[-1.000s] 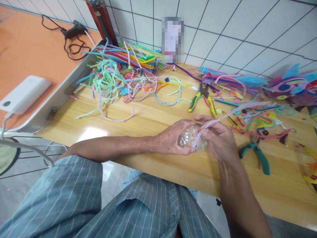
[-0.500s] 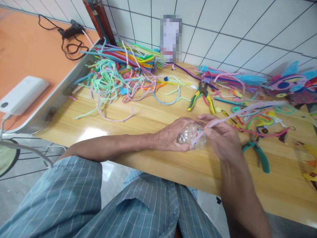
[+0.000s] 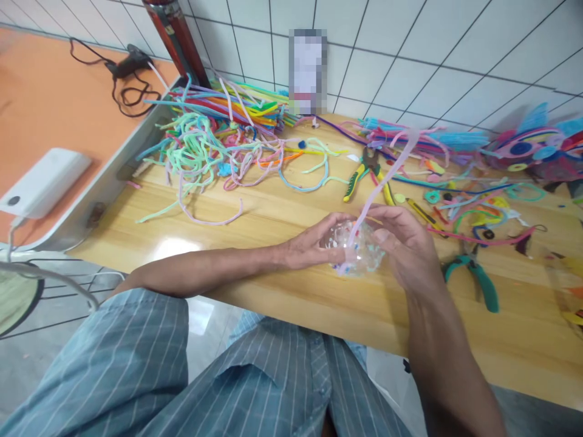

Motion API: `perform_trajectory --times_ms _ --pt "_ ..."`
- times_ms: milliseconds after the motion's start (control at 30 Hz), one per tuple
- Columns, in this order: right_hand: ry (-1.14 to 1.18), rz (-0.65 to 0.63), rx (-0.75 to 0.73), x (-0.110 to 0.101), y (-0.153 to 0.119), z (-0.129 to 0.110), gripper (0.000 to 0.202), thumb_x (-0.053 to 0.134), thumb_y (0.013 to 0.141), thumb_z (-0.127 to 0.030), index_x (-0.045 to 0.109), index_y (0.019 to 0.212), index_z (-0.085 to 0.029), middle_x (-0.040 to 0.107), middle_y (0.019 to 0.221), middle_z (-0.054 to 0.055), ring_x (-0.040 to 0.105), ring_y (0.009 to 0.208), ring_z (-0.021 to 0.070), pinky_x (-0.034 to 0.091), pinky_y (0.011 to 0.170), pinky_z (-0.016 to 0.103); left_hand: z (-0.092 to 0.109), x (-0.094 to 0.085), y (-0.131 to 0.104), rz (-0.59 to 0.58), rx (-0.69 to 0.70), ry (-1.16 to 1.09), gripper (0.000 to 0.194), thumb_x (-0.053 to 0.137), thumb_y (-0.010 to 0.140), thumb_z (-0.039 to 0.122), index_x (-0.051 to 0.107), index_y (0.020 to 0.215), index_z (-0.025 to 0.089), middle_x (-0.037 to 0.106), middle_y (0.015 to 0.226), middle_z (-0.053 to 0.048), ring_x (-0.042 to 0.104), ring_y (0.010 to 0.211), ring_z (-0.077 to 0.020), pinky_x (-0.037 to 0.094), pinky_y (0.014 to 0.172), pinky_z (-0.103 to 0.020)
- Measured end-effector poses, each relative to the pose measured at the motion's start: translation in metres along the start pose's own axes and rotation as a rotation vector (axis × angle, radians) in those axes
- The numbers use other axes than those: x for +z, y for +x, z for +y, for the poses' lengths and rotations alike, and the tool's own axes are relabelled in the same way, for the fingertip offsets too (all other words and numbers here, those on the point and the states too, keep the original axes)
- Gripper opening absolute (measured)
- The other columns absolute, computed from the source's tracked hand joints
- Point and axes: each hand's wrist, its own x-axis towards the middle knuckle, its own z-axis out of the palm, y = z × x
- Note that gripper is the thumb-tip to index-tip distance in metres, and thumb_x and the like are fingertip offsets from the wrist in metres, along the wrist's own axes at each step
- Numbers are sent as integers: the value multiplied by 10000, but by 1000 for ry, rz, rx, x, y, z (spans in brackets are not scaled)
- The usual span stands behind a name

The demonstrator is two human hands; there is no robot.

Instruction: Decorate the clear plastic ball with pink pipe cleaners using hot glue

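Observation:
Between my hands, above the wooden table, is a clear plastic ball (image 3: 359, 252) with small coloured bits in it. My left hand (image 3: 314, 244) is closed round its left side. My right hand (image 3: 403, 240) curves around the upper right side, thumb and fingers against it. A pale pink pipe cleaner (image 3: 385, 180) rises from the front of the ball and slants up to the right, its upper end free. Whether it passes into the ball I cannot tell.
Pipe cleaners (image 3: 195, 149) are heaped at the back left. Yellow-green pliers (image 3: 357, 180) lie behind my hands, and teal pliers (image 3: 483, 285) to the right. A phone (image 3: 308, 73) leans on the tiled wall. A power bank (image 3: 45, 182) rests on the orange surface.
The pink pipe cleaner, earlier pinched in my right hand and pointing right, now stands more upright with its end free. My right fingers have moved onto the ball.

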Motion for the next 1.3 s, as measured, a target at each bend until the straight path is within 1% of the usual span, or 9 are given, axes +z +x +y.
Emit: perform_trajectory --times_ms 233,333,467,533,633,800,933,1100,1300 --pt "-195 -129 -97 -2 -9 -9 454 858 873 -384 707 1302 -370 637 1505 40 553 1477 297 420 1289 525 0 -2 7 157 -68 -197 761 835 792 644 580 1356 202 672 1350 -122 627 1300 -309 526 1098 -463" --pt "-302 -160 -132 0 -8 -8 562 877 847 -340 672 1370 -373 610 1541 42 523 1506 303 394 1305 522 -2 -3 9 208 -102 -222 677 816 803 640 610 1270 194 685 1292 -101 635 1259 -288 527 1069 -430" --pt "-329 -187 -105 -2 -5 -3 662 888 831 -347 635 1441 -390 586 1581 34 494 1534 318 371 1319 531 -5 -4 13 258 -112 -226 575 783 832 637 635 1177 201 699 1195 -67 642 1186 -255 523 1036 -390" --pt "-293 -198 -60 -2 -2 0 690 895 824 -368 620 1457 -392 592 1582 31 523 1509 315 387 1308 532 -6 -5 15 278 -112 -215 537 758 856 632 645 1144 192 701 1159 -58 644 1154 -238 517 1030 -375" --pt "-218 -200 28 -1 4 4 715 914 802 -412 616 1451 -356 633 1541 50 607 1423 305 468 1240 514 -4 -9 18 304 -118 -199 515 753 862 631 663 1097 181 707 1104 -43 651 1098 -209 509 1024 -363" --pt "-161 -177 88 3 12 12 672 919 778 -484 663 1376 -316 726 1397 58 693 1285 291 558 1121 474 0 -16 25 321 -44 -248 642 887 704 674 672 1030 165 717 1017 -33 652 969 -174 520 969 -348" --pt "-136 -176 112 4 15 16 601 902 791 -487 695 1335 -338 767 1310 38 722 1213 287 604 1038 473 0 -20 29 370 30 -243 643 894 657 718 652 857 157 691 982 -39 643 948 -163 517 961 -355" --pt "-110 -170 121 7 17 19 571 891 789 -482 724 1316 -340 771 1315 26 710 1250 299 608 1036 468 10 -21 27 334 116 -250 588 887 705 684 653 800 153 681 1103 -60 657 1062 -187 506 1000 -365" --pt "-94 -174 121 8 16 25 559 879 795 -511 727 1309 -348 776 1295 11 711 1240 297 596 1046 463 22 -18 23 279 133 -266 584 885 714 693 677 807 156 717 1032 -41 667 956 -158 535 933 -348"
